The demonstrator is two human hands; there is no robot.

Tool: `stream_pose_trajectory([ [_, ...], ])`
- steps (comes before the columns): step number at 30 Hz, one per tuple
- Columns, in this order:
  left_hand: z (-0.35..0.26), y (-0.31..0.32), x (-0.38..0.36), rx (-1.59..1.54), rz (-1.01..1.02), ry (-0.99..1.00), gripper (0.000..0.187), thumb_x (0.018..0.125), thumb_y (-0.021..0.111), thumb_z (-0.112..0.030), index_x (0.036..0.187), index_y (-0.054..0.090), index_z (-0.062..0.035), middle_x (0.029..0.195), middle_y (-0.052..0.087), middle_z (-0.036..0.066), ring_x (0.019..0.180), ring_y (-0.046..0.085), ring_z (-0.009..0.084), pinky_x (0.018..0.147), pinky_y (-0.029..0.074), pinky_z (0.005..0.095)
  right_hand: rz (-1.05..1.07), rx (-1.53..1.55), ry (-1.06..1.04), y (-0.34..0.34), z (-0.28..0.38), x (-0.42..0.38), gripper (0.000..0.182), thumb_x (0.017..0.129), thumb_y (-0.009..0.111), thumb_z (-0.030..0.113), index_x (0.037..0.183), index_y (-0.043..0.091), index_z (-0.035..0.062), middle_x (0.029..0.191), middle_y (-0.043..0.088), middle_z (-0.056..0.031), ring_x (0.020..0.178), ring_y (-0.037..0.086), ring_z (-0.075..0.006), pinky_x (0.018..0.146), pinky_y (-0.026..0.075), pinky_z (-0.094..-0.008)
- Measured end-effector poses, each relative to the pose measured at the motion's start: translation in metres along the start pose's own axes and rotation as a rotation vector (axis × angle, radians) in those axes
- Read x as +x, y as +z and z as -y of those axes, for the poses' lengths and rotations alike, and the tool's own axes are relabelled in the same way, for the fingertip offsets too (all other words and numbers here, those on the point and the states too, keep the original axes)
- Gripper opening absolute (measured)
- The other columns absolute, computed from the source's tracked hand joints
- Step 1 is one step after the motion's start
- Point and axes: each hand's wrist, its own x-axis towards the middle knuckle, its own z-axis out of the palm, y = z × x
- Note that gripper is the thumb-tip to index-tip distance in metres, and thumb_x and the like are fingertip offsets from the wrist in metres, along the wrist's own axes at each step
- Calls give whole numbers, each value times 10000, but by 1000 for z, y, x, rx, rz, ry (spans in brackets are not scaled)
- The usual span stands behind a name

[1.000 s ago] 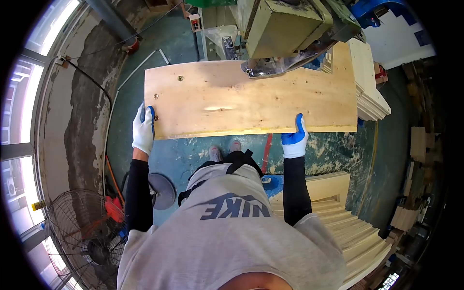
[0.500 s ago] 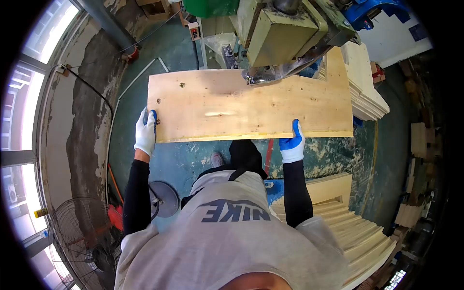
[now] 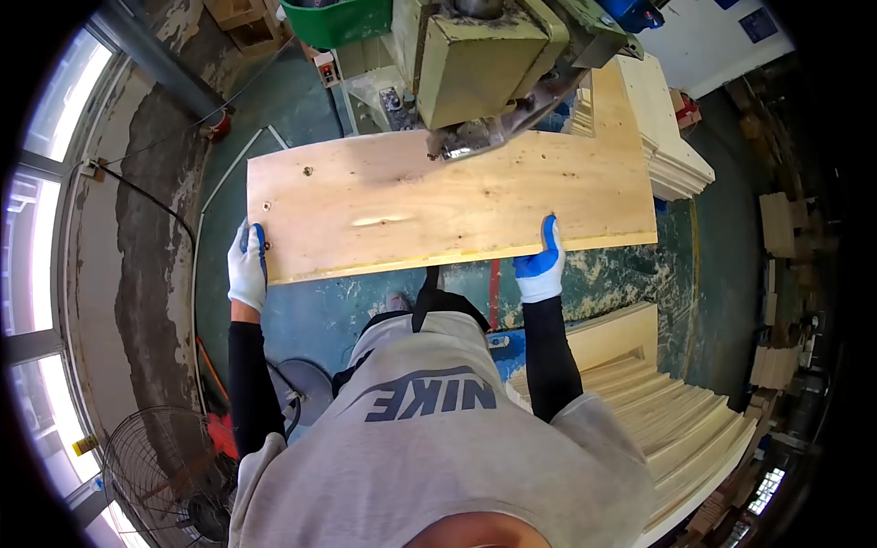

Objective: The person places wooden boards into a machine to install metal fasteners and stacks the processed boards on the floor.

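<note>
A wide plywood board (image 3: 411, 205), pale with dark knots, lies level in front of my body under the head of a green-yellow machine (image 3: 484, 68). Its right end has an arm reaching away from me, so it looks L-shaped. My left hand (image 3: 247, 265), in a white and blue glove, grips the board's left edge, thumb on top. My right hand (image 3: 542, 265), gloved alike, holds the near edge right of centre, its thumb flat on the upper face. The fingers under the board are hidden. The machine's metal guard (image 3: 470, 139) hangs over the far edge.
Stacked cut plywood pieces (image 3: 658, 420) stand at my lower right, and another stack (image 3: 671, 151) sits beyond the board's right end. A wire-cage fan (image 3: 164, 466) is at lower left. A green bin (image 3: 336, 23) adjoins the machine. Windows line the left wall.
The view has shifted, with most things appearing further left. The board has turned slightly, its left end now nearer me. Both hands keep their hold on it.
</note>
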Motion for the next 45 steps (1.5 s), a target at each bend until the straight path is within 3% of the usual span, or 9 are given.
stream_pose_trajectory([
  [9,-28,-21,-9,-126,61,-5,418,1031,547,-179,1370,514,64,1255,627,52,1102,563,95,967,433,235,82,30,28,-1,61,-15,464,1008,556,393,1315,545,46,1313,594,-90,1209,579,-250,1067,453,-455],
  [11,-30,-53,-41,-497,117,-128,581,1036,489,-382,1451,427,19,1350,589,96,1182,579,204,1038,435,339,54,104,58,9,45,-37,420,1043,506,346,1331,531,41,1320,587,-94,1184,594,-234,1018,495,-415],
  [14,19,-100,-91,-1209,251,-54,807,975,409,-638,1500,358,-26,1436,530,149,1282,544,321,1107,406,462,163,-516,-280,20,-2,-67,311,1053,506,217,1304,544,37,1213,608,-72,1106,597,-163,974,512,-350],
  [19,33,9,-125,-1130,287,32,729,955,536,-556,1517,342,-134,1499,457,144,1348,468,383,1094,351,653,125,80,91,62,-37,-77,280,1019,581,266,1224,583,75,1167,617,-22,1101,595,-139,926,523,-345],
  [24,17,74,-106,-1125,-36,-334,509,981,595,-323,1380,488,-26,1318,585,140,1215,568,339,1008,483,509,172,186,224,78,-46,-67,263,1009,588,266,1228,597,119,1162,624,4,1126,604,-161,951,517,-356],
  [29,8,79,-94,-1074,-65,-411,351,970,626,-244,1270,581,-67,1197,649,106,1078,655,276,840,595,416,100,93,257,91,-45,-52,210,1006,575,340,1140,621,186,970,670,29,802,666,-139,573,503,-301],
  [35,-2,78,-88,-1025,-60,-414,373,967,627,-231,1272,565,-25,1172,654,117,1034,668,283,853,583,428,102,119,351,93,-43,-53,211,992,604,325,1139,620,175,1000,684,8,867,678,-157,633,541,-323],
  [40,2,72,-79,-1005,-48,-381,384,963,632,-232,1273,563,-17,1173,653,121,1032,670,282,829,593,420,116,289,325,61,-20,-41,272,980,621,314,1193,613,145,1143,679,-45,1060,659,-199,895,555,-367],
  [45,7,66,-64,-998,-4,-372,374,966,625,-225,1272,564,-18,1179,653,126,1056,660,285,882,568,428,-143,-185,-223,7,95,6,341,994,596,275,1220,592,21,1171,640,-80,1041,644,-171,881,547,-335],
])
